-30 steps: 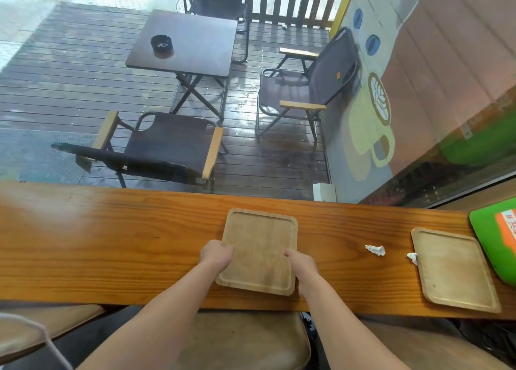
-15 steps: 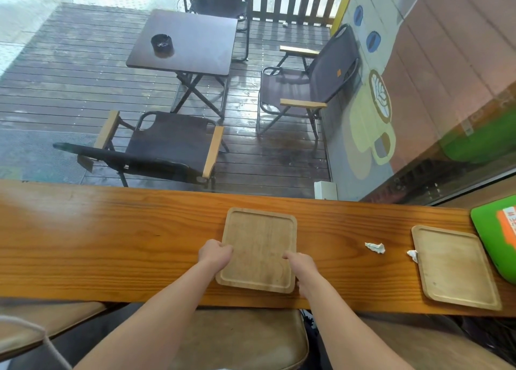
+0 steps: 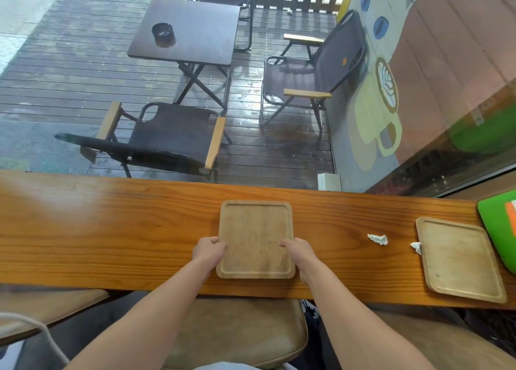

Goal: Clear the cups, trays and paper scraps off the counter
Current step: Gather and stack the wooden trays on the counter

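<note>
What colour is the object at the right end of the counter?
Bright green, with an orange patch, seen in the head view.

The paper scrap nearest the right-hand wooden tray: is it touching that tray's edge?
Touching. In the head view, the scrap overlaps the tray at its left rim, no counter visible between them.
</note>
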Motion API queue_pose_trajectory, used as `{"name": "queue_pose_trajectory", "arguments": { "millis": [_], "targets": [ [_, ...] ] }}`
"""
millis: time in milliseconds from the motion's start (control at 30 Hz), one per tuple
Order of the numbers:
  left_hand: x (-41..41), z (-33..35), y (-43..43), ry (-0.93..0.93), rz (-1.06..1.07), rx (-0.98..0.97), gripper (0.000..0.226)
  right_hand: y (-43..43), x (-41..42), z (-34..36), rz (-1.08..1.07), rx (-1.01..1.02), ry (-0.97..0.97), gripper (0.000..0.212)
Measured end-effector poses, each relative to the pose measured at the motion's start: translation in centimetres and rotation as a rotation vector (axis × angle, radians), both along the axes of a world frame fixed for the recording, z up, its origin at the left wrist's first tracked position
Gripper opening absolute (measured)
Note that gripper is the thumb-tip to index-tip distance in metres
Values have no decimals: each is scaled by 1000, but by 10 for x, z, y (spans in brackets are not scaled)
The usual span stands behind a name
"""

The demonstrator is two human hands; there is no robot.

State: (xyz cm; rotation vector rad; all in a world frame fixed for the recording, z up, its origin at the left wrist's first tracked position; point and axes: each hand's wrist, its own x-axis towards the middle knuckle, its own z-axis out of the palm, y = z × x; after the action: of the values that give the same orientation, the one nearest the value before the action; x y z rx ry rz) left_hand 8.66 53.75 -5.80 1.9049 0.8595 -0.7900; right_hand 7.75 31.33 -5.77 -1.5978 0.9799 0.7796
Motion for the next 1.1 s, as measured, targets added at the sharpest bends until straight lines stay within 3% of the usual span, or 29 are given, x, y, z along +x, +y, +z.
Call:
{"name": "queue_pose_trajectory", "arguments": {
  "millis": [133,300,400,500,767,1100],
  "targets": [
    [4,6,-1,4,-140,11,33,-3,-3,-1,72,-58,11,62],
    [17,25,-8,8,-433,202,19,-15,-12,8,81,-75,44,44],
    [23,35,-19,-120,-607,348,35,-24,-11,25,149,-140,13,44],
    [25,46,-47,-163,-716,407,52,-39,-7,44,349,-400,-100,49],
    [39,68,-166,-251,-1047,458,38,-125,-19,76,414,-544,-198,38],
    [-2,71,-374,-367,-1207,420,24,-309,-75,76,410,-680,-120,30]
  ]
}}
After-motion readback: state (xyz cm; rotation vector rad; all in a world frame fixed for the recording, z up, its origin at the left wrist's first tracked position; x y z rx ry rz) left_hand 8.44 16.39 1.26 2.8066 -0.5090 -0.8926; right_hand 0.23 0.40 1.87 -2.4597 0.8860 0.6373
